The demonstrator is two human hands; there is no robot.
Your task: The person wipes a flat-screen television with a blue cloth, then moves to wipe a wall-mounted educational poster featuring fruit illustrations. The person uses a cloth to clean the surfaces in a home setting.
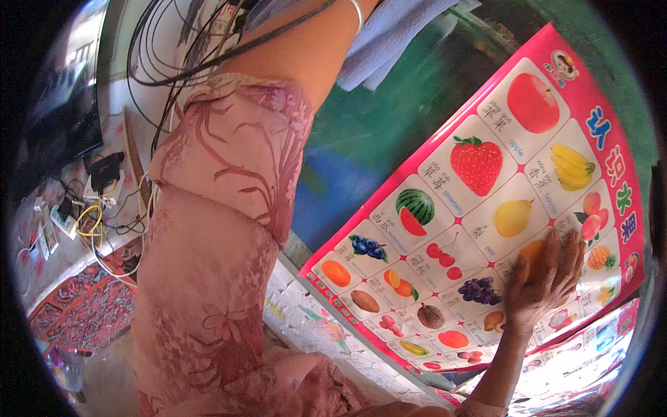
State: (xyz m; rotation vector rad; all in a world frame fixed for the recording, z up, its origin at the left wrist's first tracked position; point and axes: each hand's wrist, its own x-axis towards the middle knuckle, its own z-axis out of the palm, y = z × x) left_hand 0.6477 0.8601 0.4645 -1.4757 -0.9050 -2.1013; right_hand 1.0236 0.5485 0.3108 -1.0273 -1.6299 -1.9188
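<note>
My right hand (547,276) lies palm-down on a glossy fruit wall chart (458,224), its fingers spread over the right-hand part of the printed pictures. The chart has a pink-red border and rows of fruit drawings with writing; my palm hides some of them. My left arm (292,57), in a pink patterned sleeve (224,219) with a pale bangle (358,14) at the wrist, stretches up past the top edge. The left hand itself is out of view. Beside that forearm hangs a bluish cloth (385,41).
Black cables (156,62) loop by my left arm. At left, adapters (107,174) and a yellow cable (89,221) clutter a surface below a dark screen (57,114). A red patterned mat (88,307) lies lower. Behind the chart is a green and blue surface (365,135); another printed sheet (583,354) shows below.
</note>
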